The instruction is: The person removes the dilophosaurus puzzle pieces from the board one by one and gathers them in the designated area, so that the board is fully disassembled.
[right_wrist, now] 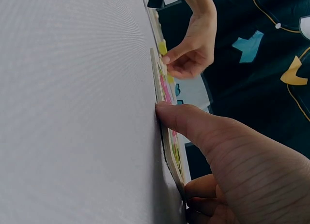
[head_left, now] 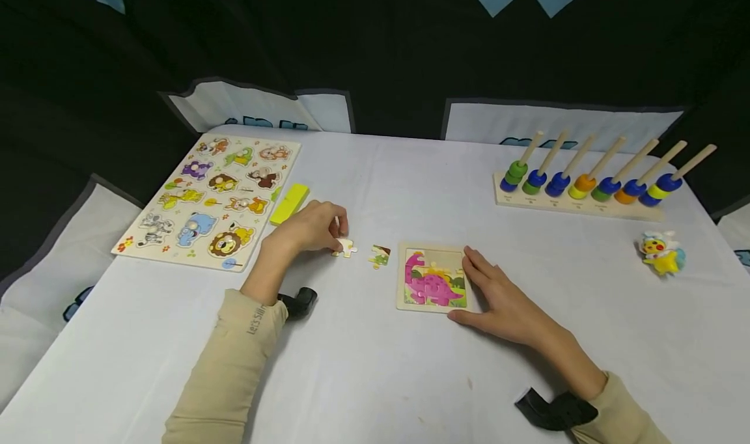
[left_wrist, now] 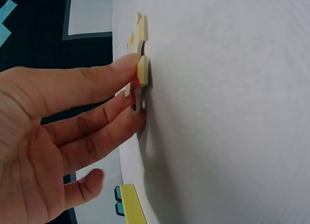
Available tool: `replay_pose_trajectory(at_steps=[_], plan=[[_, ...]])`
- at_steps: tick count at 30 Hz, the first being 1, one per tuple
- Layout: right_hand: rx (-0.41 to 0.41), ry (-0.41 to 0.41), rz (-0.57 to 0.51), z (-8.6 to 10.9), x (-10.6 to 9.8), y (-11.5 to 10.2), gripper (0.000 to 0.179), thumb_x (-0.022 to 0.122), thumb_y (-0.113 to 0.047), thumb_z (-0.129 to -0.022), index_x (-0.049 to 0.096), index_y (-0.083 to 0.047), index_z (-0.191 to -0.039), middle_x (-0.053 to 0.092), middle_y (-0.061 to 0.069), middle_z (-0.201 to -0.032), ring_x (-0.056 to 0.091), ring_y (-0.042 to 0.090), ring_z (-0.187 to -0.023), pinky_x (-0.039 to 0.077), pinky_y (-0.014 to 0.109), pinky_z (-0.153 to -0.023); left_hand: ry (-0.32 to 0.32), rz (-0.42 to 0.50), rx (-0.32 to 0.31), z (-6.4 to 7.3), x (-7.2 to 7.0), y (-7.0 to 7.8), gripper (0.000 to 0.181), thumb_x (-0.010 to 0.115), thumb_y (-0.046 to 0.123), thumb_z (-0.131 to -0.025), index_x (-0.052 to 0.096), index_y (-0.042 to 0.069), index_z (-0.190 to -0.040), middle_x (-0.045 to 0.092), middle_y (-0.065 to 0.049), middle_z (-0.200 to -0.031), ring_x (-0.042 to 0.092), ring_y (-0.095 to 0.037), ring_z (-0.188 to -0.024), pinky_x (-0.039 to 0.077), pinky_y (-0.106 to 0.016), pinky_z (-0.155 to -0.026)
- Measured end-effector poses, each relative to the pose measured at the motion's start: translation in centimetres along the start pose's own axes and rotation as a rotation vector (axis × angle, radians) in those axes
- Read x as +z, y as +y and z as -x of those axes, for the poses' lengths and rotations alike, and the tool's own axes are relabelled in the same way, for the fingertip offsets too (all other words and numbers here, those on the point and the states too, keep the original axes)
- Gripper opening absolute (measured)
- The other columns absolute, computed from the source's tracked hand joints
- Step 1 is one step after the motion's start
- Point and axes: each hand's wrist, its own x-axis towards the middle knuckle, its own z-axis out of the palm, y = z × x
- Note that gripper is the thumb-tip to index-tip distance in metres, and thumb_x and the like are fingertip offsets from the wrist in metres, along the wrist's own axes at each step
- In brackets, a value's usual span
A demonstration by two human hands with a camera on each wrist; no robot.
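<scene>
My left hand (head_left: pixel 313 228) pinches a small jigsaw piece (left_wrist: pixel 138 64) between thumb and fingertips, close over the table. A second piece (head_left: pixel 379 255), green and brown, lies between that hand and a square wooden puzzle tray (head_left: pixel 401 278). Inside the tray, joined pieces show a pink dinosaur (head_left: pixel 436 288); bare wood shows along its upper part. My right hand (head_left: pixel 500 301) holds the tray at its right side, with the thumb on the near edge and the fingers along the right edge. In the right wrist view, the thumb (right_wrist: pixel 186 120) presses the tray's rim.
An animal knob puzzle board (head_left: pixel 199 200) lies at the left, with a yellow-green block (head_left: pixel 290 204) beside it. At the back right stands a wooden peg rack (head_left: pixel 580 204) with coloured rings. A small yellow figurine (head_left: pixel 661 254) is near the right edge of the white table (head_left: pixel 363 379).
</scene>
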Motion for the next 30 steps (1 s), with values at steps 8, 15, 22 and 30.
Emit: replay_pose_trajectory(at_steps=[8, 15, 22, 30], plan=[[0.015, -0.002, -0.012, 0.1, 0.1, 0.0, 0.098, 0.076, -0.044, -0.077, 0.028, 0.005, -0.147, 0.016, 0.016, -0.16, 0.017, 0.036, -0.147, 0.018, 0.059, -0.114, 0.038, -0.054, 0.02, -0.1, 0.2, 0.4, 0.029, 0.083, 0.007, -0.07, 0.062, 0.007, -0.091, 0.056, -0.004, -0.078, 0.05, -0.019, -0.074, 0.039, -0.031, -0.07], [0.024, -0.006, -0.027, 0.2, 0.2, -0.1, 0.099, 0.075, -0.046, -0.077, 0.027, 0.004, -0.148, 0.016, 0.015, -0.16, 0.016, 0.035, -0.147, 0.018, 0.059, -0.114, -0.016, 0.068, 0.14, -0.4, 0.8, 0.8, 0.025, 0.075, 0.001, -0.075, 0.067, 0.006, -0.097, 0.063, -0.006, -0.086, 0.055, -0.018, -0.079, 0.045, -0.028, -0.072], [0.014, 0.002, -0.015, 0.3, 0.1, -0.1, 0.099, 0.075, -0.045, -0.077, 0.027, 0.004, -0.148, 0.016, 0.015, -0.16, 0.016, 0.035, -0.147, 0.018, 0.059, -0.114, -0.01, 0.156, 0.227, -1.0, 1.8, 2.2, 0.03, 0.074, 0.013, -0.083, 0.067, 0.004, -0.11, 0.068, -0.007, -0.104, 0.06, -0.019, -0.092, 0.049, -0.03, -0.083], [0.013, -0.001, -0.016, 0.1, 0.1, 0.0, 0.098, 0.075, -0.046, -0.077, 0.027, 0.004, -0.148, 0.015, 0.014, -0.161, 0.016, 0.035, -0.147, 0.017, 0.059, -0.114, -0.012, 0.107, 0.293, -1.7, 1.9, 5.3, 0.035, 0.075, 0.02, -0.083, 0.068, 0.005, -0.114, 0.069, -0.006, -0.109, 0.062, -0.018, -0.1, 0.05, -0.032, -0.091]])
